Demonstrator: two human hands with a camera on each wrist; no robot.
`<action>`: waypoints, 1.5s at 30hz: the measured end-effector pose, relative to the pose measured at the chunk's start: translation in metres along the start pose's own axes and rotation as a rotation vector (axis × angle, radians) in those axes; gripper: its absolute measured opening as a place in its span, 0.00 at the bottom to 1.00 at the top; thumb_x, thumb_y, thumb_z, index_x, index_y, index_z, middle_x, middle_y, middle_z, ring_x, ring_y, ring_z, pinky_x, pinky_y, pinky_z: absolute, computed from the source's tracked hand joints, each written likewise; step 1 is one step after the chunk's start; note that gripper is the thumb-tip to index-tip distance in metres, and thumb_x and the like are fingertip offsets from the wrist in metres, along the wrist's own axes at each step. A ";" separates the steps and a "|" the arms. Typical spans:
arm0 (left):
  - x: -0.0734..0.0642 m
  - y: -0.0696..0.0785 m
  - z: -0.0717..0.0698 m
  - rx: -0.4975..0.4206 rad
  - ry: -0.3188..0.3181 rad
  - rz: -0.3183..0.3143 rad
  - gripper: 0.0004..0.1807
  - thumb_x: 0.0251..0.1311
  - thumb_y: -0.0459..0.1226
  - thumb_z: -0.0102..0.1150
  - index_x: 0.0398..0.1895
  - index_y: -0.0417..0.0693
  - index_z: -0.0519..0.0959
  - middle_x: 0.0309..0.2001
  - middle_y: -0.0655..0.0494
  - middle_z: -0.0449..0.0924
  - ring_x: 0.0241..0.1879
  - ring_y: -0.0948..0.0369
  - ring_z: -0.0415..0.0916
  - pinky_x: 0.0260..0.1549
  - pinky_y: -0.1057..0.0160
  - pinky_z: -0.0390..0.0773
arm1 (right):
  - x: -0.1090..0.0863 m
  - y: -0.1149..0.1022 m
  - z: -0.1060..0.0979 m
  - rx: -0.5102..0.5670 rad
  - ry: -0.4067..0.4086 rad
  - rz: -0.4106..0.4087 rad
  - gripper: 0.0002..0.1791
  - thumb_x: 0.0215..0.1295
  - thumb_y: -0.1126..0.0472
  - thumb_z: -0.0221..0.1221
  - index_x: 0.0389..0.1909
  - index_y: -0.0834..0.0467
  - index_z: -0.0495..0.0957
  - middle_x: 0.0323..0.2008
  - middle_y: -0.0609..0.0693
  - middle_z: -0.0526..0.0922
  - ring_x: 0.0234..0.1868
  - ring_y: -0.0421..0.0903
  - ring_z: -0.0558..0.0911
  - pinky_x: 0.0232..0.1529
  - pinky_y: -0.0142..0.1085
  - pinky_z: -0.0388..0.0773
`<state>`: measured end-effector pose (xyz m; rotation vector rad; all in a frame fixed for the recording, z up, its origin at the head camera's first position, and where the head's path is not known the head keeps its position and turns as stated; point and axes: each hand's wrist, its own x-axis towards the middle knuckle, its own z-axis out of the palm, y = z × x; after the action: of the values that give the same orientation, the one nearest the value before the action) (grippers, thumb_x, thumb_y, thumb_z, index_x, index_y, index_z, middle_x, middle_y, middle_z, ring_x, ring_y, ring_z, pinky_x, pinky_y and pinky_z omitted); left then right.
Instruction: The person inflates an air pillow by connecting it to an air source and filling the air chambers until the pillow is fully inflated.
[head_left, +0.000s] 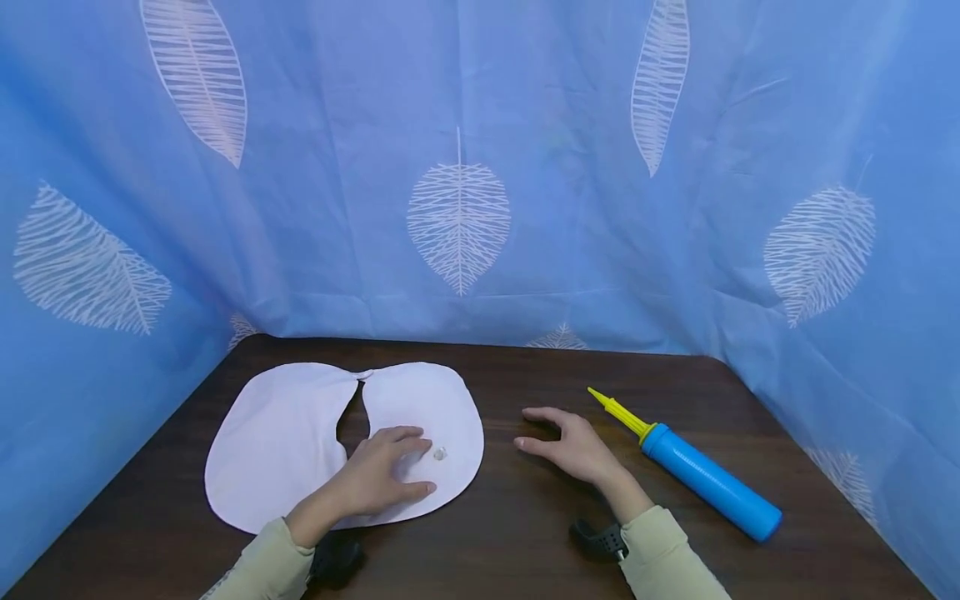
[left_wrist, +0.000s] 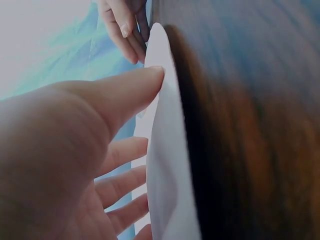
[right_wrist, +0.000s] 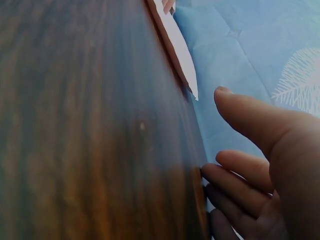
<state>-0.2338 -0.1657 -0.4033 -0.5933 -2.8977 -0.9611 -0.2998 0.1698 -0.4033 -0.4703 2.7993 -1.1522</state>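
Observation:
A flat white U-shaped inflatable neck pillow [head_left: 262, 446] lies on the dark wooden table, with a small clear valve [head_left: 439, 454] on its right lobe. Across that lobe rests my left hand [head_left: 378, 475], fingers spread and relaxed, the fingertips beside the valve. In the left wrist view, the thumb and fingers of this hand lie along the pillow's surface [left_wrist: 167, 150]. My right hand [head_left: 573, 446] is over the table between the pillow and a hand pump, its fingers loosely bent around nothing. The pump has a blue barrel [head_left: 712, 479] and a yellow nozzle [head_left: 618, 410] pointing to the back left.
The table [head_left: 525, 550] has a dark wood grain and rounded far corners. Blue curtains [head_left: 570, 208] with white leaf prints hang behind it and along both sides. Each wrist wears a black strap, the right one [head_left: 598, 540] showing below the sleeve.

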 end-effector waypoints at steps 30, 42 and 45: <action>-0.033 -0.009 -0.005 0.178 0.120 0.092 0.33 0.55 0.55 0.80 0.64 0.58 0.85 0.69 0.56 0.80 0.68 0.48 0.76 0.59 0.33 0.74 | -0.030 -0.020 0.038 0.162 0.120 0.042 0.29 0.66 0.42 0.73 0.66 0.43 0.83 0.73 0.49 0.79 0.77 0.58 0.73 0.74 0.68 0.67; -0.003 -0.006 0.004 0.118 0.106 0.063 0.33 0.55 0.54 0.81 0.64 0.55 0.85 0.69 0.53 0.80 0.69 0.44 0.76 0.60 0.31 0.74 | -0.009 -0.002 0.022 0.105 0.097 0.025 0.29 0.67 0.42 0.72 0.67 0.45 0.82 0.73 0.50 0.79 0.78 0.59 0.72 0.75 0.68 0.66; 0.000 -0.005 0.010 0.111 0.119 0.047 0.33 0.55 0.55 0.81 0.64 0.56 0.85 0.70 0.54 0.80 0.69 0.45 0.76 0.59 0.33 0.75 | -0.002 0.003 0.018 0.100 0.081 0.019 0.29 0.68 0.43 0.72 0.67 0.46 0.83 0.73 0.51 0.79 0.78 0.60 0.72 0.75 0.66 0.66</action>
<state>-0.2349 -0.1633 -0.4147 -0.5733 -2.7964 -0.7948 -0.2950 0.1608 -0.4183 -0.3960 2.7893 -1.3284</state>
